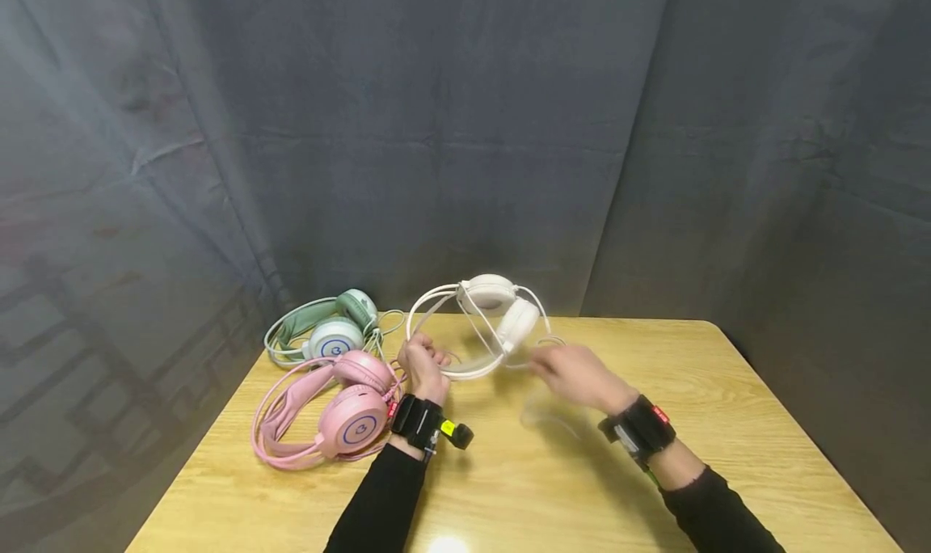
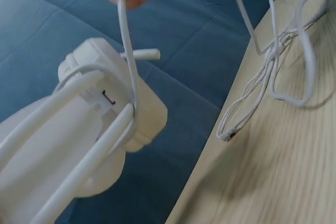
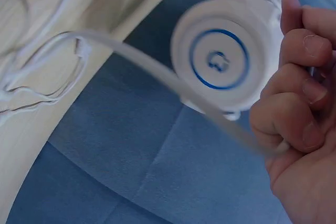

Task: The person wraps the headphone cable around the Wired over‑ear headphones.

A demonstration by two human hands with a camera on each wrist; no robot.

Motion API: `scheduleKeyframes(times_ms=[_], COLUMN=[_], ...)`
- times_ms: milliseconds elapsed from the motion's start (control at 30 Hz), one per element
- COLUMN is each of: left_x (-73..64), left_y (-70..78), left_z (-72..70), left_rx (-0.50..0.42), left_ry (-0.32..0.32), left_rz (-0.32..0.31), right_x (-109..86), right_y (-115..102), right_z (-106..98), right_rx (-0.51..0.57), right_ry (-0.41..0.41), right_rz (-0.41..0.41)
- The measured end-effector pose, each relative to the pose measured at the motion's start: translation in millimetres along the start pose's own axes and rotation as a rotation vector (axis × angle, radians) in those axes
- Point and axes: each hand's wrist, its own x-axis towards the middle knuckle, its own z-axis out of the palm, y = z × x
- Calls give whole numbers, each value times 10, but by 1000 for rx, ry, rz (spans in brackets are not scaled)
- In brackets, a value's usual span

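Observation:
My left hand (image 1: 425, 367) grips the white headphones (image 1: 489, 292) by the headband and holds them tilted above the table. Both ear cups point away toward the right; in the right wrist view one ear cup (image 3: 218, 59) shows a blue ring. Fingers of my right hand (image 1: 578, 377), slightly blurred, are curled round the white cable (image 2: 126, 30), which runs taut from the headphones and loops around the ear cup's arm. More of that cable hangs from the right hand to a tied cable bundle (image 2: 268, 66) lying on the wood.
Pink headphones (image 1: 356, 424) lie on the wooden table (image 1: 509, 488) just left of my left wrist. Behind them sit green headphones (image 1: 330, 335) with their cable loosely bunched. Grey cloth (image 1: 436, 132) hangs behind the table and along both sides.

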Motion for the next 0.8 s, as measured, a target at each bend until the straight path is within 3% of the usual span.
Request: scheduleKeyframes(times_ms=[167,367,633,800], left_x=[78,25,-35,-43], left_y=[-59,-57,-38,-22], left_z=[-46,-43,18,28], left_rx=[40,68,85,115], left_ry=[52,31,27,14], left_rz=[64,82,87,85], right_x=[72,190,392,475], right_y=[-28,36,-45,-46], right_z=[-117,-307,-439,-441], right_rx=[43,5,64,-7], right_ry=[24,38,26,103], right_rz=[18,32,-90,-155])
